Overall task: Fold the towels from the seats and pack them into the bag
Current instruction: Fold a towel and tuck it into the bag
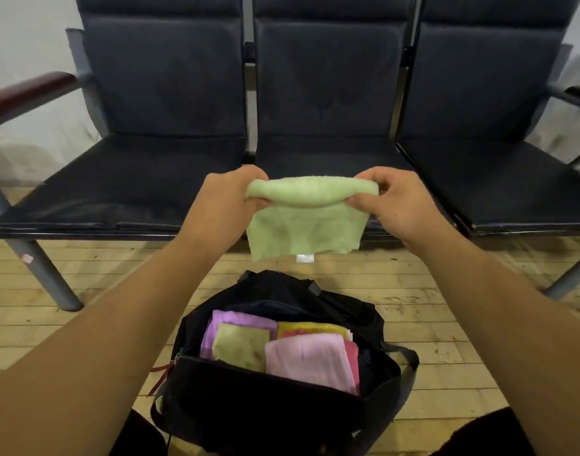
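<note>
A light green towel (306,225) hangs folded over in the air in front of the middle seat (331,159). My left hand (227,195) pinches its left top corner and my right hand (394,199) pinches its right top corner. A small white label (305,258) dangles from its lower edge. Below it on the floor stands an open black bag (265,396). Inside lie folded towels: a purple one (236,320), an olive-green one (241,345), a yellow one (311,328) and a pink one (310,360).
A row of three dark padded seats spans the view, with the left seat (117,179) and right seat (512,179) bare of towels. Wooden armrests (28,90) flank the row. Metal legs (48,278) stand on the pale wooden floor (101,291).
</note>
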`<state>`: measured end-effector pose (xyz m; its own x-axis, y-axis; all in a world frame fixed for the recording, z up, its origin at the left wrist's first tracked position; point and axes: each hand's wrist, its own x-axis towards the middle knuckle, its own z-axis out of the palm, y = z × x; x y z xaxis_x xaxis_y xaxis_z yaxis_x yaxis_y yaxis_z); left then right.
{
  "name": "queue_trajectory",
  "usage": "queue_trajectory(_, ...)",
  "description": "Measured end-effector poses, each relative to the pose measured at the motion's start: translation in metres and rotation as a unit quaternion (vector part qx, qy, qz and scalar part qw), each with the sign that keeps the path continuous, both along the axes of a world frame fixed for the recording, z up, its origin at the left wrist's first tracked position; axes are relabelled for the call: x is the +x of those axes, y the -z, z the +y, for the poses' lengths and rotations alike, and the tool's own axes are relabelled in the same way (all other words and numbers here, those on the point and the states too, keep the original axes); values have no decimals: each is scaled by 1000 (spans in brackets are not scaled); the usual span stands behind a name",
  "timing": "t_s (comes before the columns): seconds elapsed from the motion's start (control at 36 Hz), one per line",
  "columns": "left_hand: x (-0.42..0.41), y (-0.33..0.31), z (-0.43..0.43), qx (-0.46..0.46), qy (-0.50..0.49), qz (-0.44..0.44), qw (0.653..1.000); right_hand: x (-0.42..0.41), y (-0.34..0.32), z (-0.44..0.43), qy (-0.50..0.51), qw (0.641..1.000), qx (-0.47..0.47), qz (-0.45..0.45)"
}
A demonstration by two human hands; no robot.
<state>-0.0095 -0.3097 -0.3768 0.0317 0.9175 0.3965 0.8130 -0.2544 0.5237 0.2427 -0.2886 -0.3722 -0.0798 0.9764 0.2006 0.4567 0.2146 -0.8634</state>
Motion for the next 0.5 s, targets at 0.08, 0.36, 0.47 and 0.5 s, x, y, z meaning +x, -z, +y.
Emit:
queue_trajectory(0.08,-1,-3,1,27,-10,-14,999,1,-1,-1,-5,996,-22,86)
queue_trajectory(0.36,2,-11,-9,-97,33,-300,948,-16,-17,-17,-56,907,-223,354)
queue_trajectory(0.47,8,-12,-14,-165,15,-460,872,-20,-23,-24,-122,845,-276,441)
queue_trajectory(0.5,9,-10,-15,-168,6,-455,875,-23,-19,-26,-138,835,-295,443)
